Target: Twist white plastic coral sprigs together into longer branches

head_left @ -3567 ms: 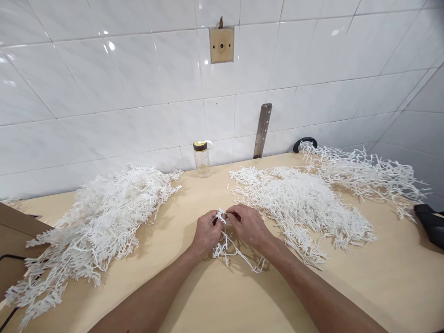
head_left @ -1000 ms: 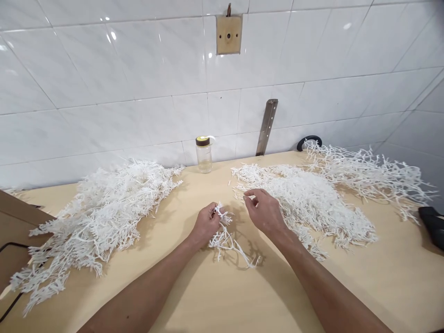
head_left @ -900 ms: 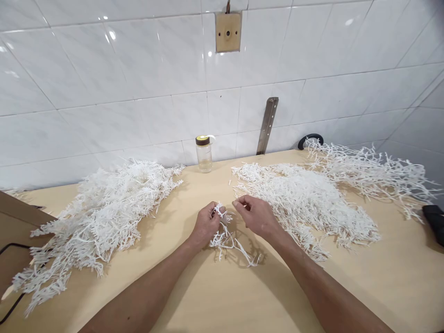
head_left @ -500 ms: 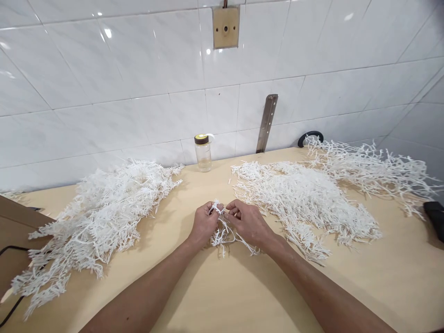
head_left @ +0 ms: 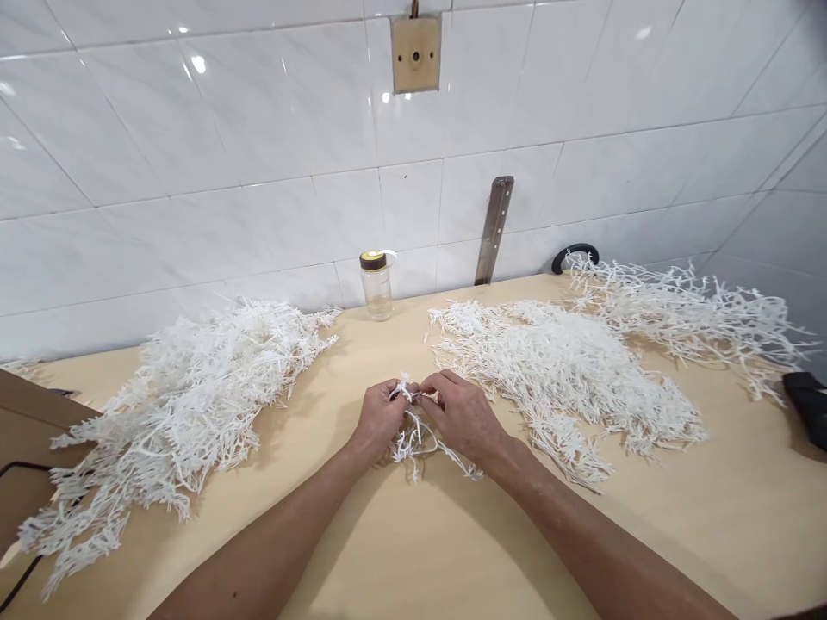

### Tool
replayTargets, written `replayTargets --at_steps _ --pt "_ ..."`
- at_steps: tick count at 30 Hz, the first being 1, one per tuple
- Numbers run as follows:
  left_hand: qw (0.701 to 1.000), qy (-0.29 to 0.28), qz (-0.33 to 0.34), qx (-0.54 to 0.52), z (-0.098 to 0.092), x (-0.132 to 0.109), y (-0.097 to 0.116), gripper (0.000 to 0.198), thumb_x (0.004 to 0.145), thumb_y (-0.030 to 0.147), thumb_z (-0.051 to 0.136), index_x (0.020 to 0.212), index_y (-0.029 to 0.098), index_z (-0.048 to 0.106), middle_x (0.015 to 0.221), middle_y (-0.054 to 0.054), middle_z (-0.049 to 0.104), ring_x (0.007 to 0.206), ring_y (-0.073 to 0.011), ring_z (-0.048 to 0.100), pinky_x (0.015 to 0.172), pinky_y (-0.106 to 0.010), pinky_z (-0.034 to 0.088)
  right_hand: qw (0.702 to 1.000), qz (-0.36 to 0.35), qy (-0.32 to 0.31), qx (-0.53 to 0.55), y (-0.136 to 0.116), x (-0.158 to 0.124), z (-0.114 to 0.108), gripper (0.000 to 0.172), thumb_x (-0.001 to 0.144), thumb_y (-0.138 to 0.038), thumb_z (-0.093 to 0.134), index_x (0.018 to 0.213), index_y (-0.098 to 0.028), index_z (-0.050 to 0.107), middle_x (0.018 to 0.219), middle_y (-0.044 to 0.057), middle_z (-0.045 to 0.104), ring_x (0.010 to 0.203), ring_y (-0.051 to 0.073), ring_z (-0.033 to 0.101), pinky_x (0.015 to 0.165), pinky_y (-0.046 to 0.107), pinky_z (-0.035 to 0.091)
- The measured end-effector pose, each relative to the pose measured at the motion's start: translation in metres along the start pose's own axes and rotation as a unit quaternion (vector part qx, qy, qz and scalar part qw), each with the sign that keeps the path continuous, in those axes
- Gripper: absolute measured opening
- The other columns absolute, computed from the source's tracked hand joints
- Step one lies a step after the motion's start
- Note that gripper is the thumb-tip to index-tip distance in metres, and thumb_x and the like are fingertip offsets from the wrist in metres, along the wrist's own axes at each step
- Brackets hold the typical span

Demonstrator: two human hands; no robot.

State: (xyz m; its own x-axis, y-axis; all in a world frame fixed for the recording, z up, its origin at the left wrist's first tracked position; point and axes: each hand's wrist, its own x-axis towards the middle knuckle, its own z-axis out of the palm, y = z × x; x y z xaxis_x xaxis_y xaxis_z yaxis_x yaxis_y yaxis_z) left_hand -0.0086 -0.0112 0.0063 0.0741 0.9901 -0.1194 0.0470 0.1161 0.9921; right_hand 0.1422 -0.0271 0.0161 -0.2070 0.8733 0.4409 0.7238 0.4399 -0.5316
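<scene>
White branching plastic sprigs hang below my two hands, over the middle of the table. My left hand is closed, pinching a white sprig whose tip shows above its fingers. Close against it, my right hand pinches at the same sprig with thumb and forefinger. The exact spot where the fingertips meet is partly hidden. To the left spreads a large heap of white sprigs. On the right lies another heap of white sprigs, with longer bare white stems behind it.
A clear jar with a dark and yellow lid stands near the tiled wall. A metal strip leans there beside a black ring-shaped object. A cardboard box is at the left, a black object at the right edge.
My right fingers have shifted slightly at the sprig, now pinched closer together. The left hand keeps its hold. The whole view has moved a little.
</scene>
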Motion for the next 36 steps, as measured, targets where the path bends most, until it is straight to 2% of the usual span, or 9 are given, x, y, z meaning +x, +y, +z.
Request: replayTargets --at_steps 5,12,16,19,24,27,36 --pt "0.999 -0.028 -0.01 -0.04 -0.003 0.001 0.003 0.032 0.068 0.044 0.072 0.072 0.015 0.057 0.051 0.005 0.047 0.04 -0.0067 0.04 0.042 -0.02 0.029 1.0 0.001 0.008 0.02 -0.003 0.0 -0.001 0.013 0.092 -0.023 0.054 0.083 -0.018 0.063 0.084 0.004 0.066 0.067 0.013 0.056 0.067 0.026 0.041" --pt "0.993 -0.06 -0.042 -0.088 -0.002 -0.004 0.014 0.038 0.064 0.047 0.076 0.071 0.015 0.057 0.053 0.004 0.05 0.041 -0.0087 0.043 0.042 -0.022 0.033 0.995 0.042 0.013 0.086 -0.003 0.002 -0.002 0.011 0.086 -0.021 0.056 0.076 -0.019 0.061 0.072 -0.001 0.064 0.061 0.012 0.055 0.06 0.024 0.042" --pt "0.997 -0.057 -0.022 -0.056 -0.001 -0.007 0.018 0.035 0.064 0.045 0.074 0.069 0.015 0.058 0.056 0.003 0.051 0.045 -0.0084 0.044 0.045 -0.021 0.032 0.992 0.044 0.012 0.114 0.0 0.002 -0.002 0.009 0.085 -0.018 0.056 0.089 -0.018 0.064 0.084 0.002 0.067 0.062 0.011 0.057 0.06 0.024 0.046" --pt "0.998 -0.06 0.0 -0.019 -0.001 -0.008 0.016 0.03 0.067 0.042 0.07 0.067 0.015 0.057 0.056 0.004 0.048 0.045 -0.0071 0.04 0.046 -0.021 0.03 0.994 0.021 0.007 0.107 0.002 0.002 -0.003 0.013 0.085 -0.013 0.055 0.087 -0.018 0.066 0.089 0.003 0.067 0.068 0.012 0.06 0.064 0.024 0.048" --pt "0.998 -0.03 0.032 0.035 0.0 -0.006 0.012 0.028 0.071 0.041 0.065 0.064 0.016 0.053 0.055 0.005 0.045 0.049 -0.0083 0.04 0.049 -0.021 0.032 0.998 0.03 0.004 0.063 0.0 0.003 -0.006 0.012 0.085 -0.013 0.057 0.078 -0.019 0.066 0.08 0.003 0.067 0.071 0.014 0.06 0.067 0.027 0.046" --pt "0.997 -0.026 0.044 0.054 0.0 -0.007 0.012 0.028 0.072 0.041 0.063 0.063 0.017 0.052 0.055 0.005 0.043 0.05 -0.0086 0.039 0.049 -0.021 0.031 0.998 0.045 -0.02 0.05 -0.002 0.003 -0.008 0.013 0.086 -0.017 0.057 0.076 -0.018 0.066 0.075 0.002 0.067 0.068 0.015 0.059 0.064 0.027 0.044" --pt "0.996 -0.023 0.044 0.068 0.0 -0.006 0.01 0.032 0.074 0.046 0.063 0.065 0.017 0.052 0.055 0.006 0.042 0.049 -0.009 0.038 0.048 -0.022 0.03 0.992 0.075 -0.065 0.079 0.003 0.006 -0.014 0.018 0.089 -0.025 0.052 0.079 -0.018 0.065 0.072 0.001 0.066 0.064 0.014 0.057 0.061 0.027 0.041"
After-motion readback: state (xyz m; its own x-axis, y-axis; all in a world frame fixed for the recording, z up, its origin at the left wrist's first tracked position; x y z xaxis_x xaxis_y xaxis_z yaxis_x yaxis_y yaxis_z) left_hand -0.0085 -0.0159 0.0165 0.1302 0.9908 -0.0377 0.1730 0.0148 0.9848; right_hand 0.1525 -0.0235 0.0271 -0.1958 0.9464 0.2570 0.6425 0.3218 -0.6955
